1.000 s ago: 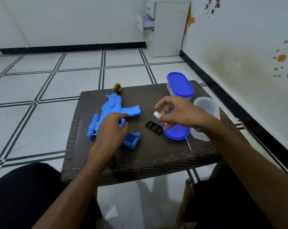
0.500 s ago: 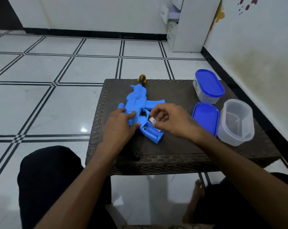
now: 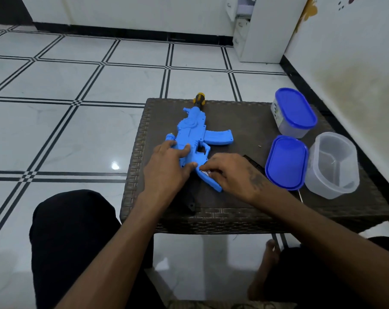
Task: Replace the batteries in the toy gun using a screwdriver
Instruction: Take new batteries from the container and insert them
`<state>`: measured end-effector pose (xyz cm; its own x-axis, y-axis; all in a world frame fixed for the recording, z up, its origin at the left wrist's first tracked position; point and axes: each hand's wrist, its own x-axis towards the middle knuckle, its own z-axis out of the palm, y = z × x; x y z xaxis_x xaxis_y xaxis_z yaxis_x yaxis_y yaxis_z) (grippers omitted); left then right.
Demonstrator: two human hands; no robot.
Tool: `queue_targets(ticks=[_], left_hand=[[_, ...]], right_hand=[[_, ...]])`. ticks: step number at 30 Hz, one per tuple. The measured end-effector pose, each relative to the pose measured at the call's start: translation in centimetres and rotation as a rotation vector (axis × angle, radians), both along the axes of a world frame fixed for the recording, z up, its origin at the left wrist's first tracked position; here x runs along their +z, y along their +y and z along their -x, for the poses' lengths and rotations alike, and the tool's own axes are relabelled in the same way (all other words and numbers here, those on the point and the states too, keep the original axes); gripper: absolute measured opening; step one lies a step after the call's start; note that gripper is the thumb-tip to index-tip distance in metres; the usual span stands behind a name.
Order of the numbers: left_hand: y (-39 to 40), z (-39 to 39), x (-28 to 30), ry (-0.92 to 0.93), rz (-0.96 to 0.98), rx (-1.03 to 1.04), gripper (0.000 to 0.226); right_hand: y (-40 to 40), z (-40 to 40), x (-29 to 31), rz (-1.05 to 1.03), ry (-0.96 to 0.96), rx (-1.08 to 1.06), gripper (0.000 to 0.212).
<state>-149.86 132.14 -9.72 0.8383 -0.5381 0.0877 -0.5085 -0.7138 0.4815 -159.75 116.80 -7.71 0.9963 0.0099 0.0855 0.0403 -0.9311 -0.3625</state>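
**Two hands on the blue toy gun**

Two bare hands meet over the toy gun (image 3: 193,132), which lies flat on the dark woven table (image 3: 233,210), its muzzle pointing away from the person.

Head view: the left hand (image 3: 166,168) rests on the gun's body with fingers spread and fairly straight, pressing it down. The right hand (image 3: 231,175) sits over the grip end, fingertips curled and pinching a small white battery (image 3: 206,172) (only a sliver shows) against the blue handle. A yellow-and-black screwdriver (image 3: 199,99) lies at the table's far edge, just beyond the muzzle. A black cover piece (image 3: 253,163) peeks out behind the right hand. To the right stand a lidded container (image 3: 294,112), a loose blue lid (image 3: 286,161) and an open clear tub (image 3: 333,166) beside it.
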Motion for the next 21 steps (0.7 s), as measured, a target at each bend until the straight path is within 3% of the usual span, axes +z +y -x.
queue_targets(ticks=[5, 12, 21], left_hand=[[0.0, -0.1, 0.0, 0.013, -0.004, 0.006, 0.054], [-0.1, -0.2, 0.0, 0.015, -0.012, 0.014, 0.054], [-0.2, -0.3, 0.2, 0.018, -0.037, 0.003, 0.054]], right_hand=[[-0.1, 0.0, -0.1, 0.154, 0.04, 0.098, 0.028], [0.1, 0.7, -0.1, 0.252, 0.149, 0.126, 0.051], [0.2, 0.2, 0.3, 0.187, 0.092, 0.087, 0.034]])
